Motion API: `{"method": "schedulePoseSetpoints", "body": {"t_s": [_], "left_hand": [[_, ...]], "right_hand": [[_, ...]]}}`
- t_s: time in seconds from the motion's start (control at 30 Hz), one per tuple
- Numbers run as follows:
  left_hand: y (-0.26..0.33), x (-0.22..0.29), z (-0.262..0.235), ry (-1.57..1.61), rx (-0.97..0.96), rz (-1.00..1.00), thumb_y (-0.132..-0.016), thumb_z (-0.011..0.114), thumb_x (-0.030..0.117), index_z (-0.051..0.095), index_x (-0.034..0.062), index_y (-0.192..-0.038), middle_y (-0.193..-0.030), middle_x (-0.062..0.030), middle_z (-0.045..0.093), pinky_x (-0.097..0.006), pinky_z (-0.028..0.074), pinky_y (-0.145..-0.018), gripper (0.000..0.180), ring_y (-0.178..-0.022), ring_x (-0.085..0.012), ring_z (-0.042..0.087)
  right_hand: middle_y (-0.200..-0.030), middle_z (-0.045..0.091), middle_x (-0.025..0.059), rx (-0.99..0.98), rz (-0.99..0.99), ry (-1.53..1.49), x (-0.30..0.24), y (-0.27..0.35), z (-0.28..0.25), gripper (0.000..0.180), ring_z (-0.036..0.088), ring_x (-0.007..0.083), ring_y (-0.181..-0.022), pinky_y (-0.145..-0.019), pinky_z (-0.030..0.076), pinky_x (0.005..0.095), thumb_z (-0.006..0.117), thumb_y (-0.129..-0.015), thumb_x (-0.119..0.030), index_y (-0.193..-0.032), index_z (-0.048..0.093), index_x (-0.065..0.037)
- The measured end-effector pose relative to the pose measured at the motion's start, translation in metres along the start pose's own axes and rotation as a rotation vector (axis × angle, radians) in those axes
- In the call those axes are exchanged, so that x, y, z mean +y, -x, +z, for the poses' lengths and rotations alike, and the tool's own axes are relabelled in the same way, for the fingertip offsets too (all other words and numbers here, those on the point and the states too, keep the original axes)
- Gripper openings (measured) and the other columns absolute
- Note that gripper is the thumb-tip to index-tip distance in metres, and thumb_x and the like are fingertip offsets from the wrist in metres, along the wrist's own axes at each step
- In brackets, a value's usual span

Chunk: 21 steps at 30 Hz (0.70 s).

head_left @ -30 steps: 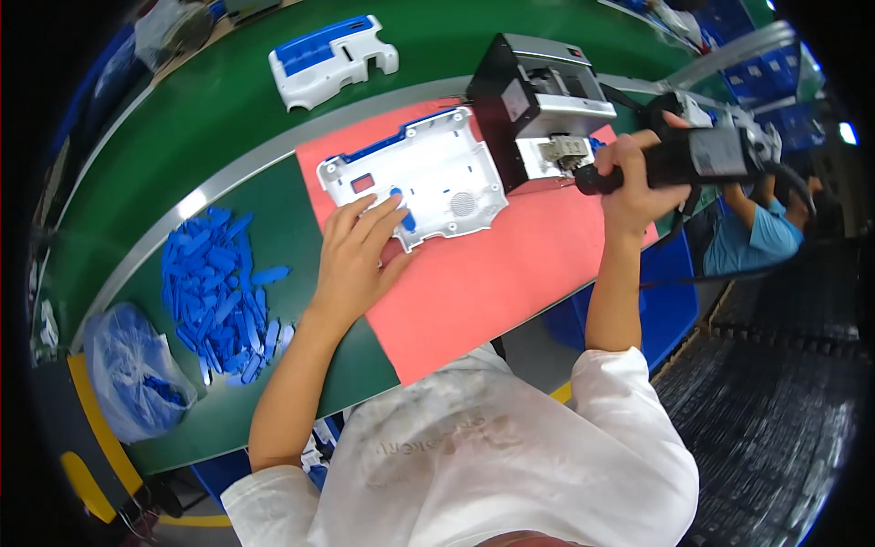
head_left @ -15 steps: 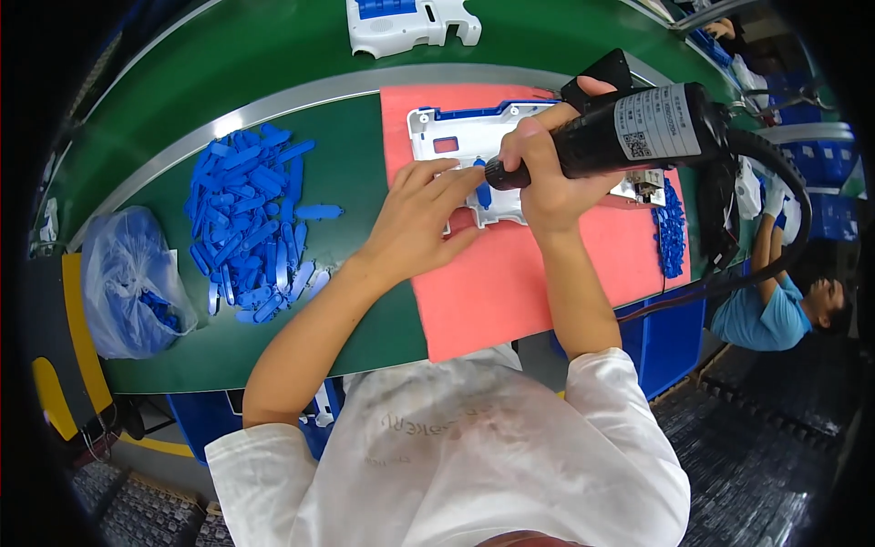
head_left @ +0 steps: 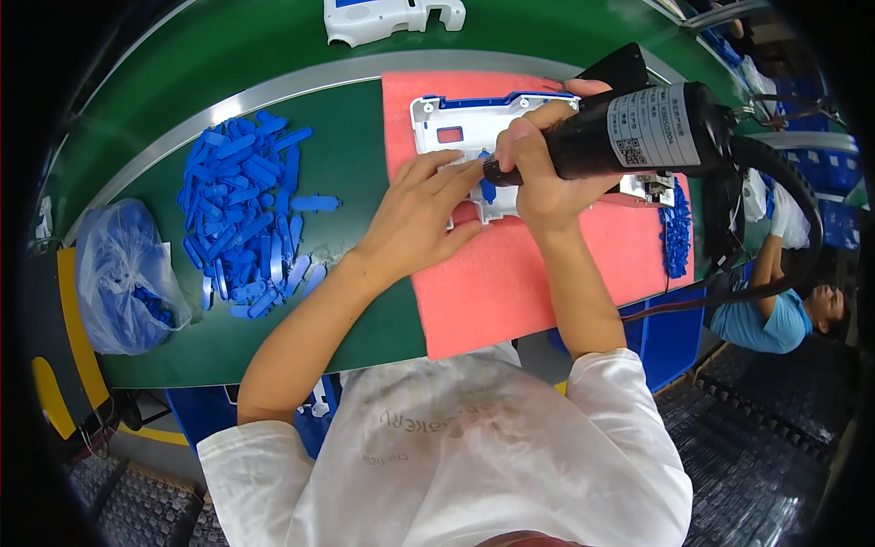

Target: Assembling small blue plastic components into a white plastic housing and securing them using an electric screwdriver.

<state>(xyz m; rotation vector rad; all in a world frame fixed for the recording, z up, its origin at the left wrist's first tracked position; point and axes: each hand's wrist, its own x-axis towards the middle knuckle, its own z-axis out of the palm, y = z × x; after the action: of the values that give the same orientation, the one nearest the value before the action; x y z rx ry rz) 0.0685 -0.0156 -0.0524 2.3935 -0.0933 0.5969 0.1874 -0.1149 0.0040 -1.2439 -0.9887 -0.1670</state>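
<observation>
My right hand (head_left: 550, 187) grips a black electric screwdriver (head_left: 583, 143), fingers wrapped round its body. Its nose points left and down at a small blue plastic strip (head_left: 488, 191) inside a white plastic housing (head_left: 483, 118) with a blue edge. Over the housing's near left part lies my left hand (head_left: 410, 214), its index finger reaching to the screwdriver's nose and its thumb at the near edge. The bit's tip is hidden by fingers and strip. A pink mat (head_left: 483, 292) lies beneath the housing.
Loose blue plastic strips (head_left: 241, 182) are piled on the green table at left, beside a clear bag (head_left: 123, 273) of blue parts. Small blue parts (head_left: 675, 232) lie at the mat's right. Another white housing (head_left: 392, 20) stands beyond the rail. A co-worker (head_left: 770, 314) is at right.
The view has shifted slightly, so the pile and far housing appear a little farther left and higher. Both hands and the screwdriver keep nearly the same place at the housing.
</observation>
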Motion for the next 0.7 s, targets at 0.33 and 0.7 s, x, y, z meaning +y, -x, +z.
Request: {"method": "schedulePoseSetpoints", "body": {"t_s": [0.33, 0.7], "left_hand": [[-0.002, -0.002, 0.002, 0.054, -0.019, -0.021, -0.069, 0.076, 0.017, 0.051, 0.0010, -0.131, -0.107, -0.0123, 0.066, -0.044, 0.044, -0.096, 0.069, -0.119, -0.0346, 0.050], [-0.003, 0.005, -0.004, 0.000, -0.033, 0.051, -0.070, 0.077, 0.016, 0.066, 0.0069, -0.112, -0.128, -0.0060, 0.061, -0.043, 0.043, -0.099, 0.044, -0.120, -0.0337, 0.050]], "right_hand": [[-0.071, 0.058, 0.0098, -0.121, -0.072, 0.124, 0.008, 0.007, -0.008, 0.050, 0.055, 0.0130, -0.054, -0.052, 0.047, 0.0267, 0.058, -0.079, 0.013, -0.120, 0.032, -0.002], [-0.070, 0.055, 0.0085, 0.324, -0.186, -0.289, -0.062, -0.015, -0.069, 0.054, 0.052, 0.0168, -0.046, -0.047, 0.050, 0.0347, 0.055, -0.083, 0.004, -0.130, 0.028, -0.003]]}}
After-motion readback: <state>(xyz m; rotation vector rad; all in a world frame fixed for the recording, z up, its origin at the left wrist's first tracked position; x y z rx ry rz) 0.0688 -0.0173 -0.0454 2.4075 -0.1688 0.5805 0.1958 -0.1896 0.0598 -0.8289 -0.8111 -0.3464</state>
